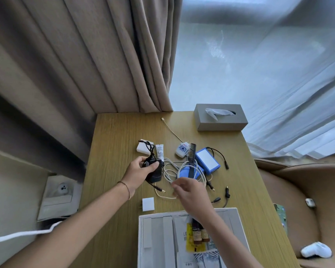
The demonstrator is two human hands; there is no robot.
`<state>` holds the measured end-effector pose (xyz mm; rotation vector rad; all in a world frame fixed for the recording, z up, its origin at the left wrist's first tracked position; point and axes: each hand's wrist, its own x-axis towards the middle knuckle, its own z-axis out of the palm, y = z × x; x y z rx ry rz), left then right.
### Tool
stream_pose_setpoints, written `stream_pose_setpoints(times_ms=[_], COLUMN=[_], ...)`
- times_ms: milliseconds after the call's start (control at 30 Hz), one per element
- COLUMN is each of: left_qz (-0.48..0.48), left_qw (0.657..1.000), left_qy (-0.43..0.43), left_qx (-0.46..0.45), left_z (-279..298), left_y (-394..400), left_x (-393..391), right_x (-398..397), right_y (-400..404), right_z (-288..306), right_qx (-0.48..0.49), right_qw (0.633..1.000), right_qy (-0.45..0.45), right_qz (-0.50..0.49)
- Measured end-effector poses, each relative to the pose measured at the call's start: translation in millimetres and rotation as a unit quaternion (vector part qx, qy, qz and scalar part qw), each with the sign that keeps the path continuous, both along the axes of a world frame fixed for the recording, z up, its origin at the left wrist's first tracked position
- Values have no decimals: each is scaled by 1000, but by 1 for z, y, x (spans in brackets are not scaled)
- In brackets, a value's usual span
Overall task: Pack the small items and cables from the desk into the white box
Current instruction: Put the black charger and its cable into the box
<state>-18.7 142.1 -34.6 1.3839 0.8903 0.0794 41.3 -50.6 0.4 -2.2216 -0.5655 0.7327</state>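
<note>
Left hand (141,167) gripping black rectangular power adapter (155,171) | right hand (190,192) pinching white coiled cable (174,172) | open white cardboard box (143,238) directly below right wrist, nearer right hand

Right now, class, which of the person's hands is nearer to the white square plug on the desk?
Right. The right hand hovers just beyond and to the right of the white square plug; the left hand grips the black adapter farther up the desk.
</note>
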Motion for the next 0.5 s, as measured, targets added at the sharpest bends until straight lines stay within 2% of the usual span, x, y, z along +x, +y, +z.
stream_pose_setpoints(times_ms=[100, 233, 367, 500], left_qz=[36, 73, 78, 56], left_qw=[996, 990, 991, 996], left_qy=[-38, -66, -67, -53], left_qx=[-70, -105, -80, -41], left_z=[26, 43, 46, 48], left_y=[-19, -40, -55, -58], left_x=[-12, -23, -28, -31], right_x=[-10, -24, -30, -22], right_y=[2, -1, -11, -31], right_z=[6, 15, 27, 46], right_qx=[13, 26, 30, 76], right_qw=[999, 998, 998, 996], right_qy=[38, 35, 30, 4], right_qz=[17, 44, 52, 49])
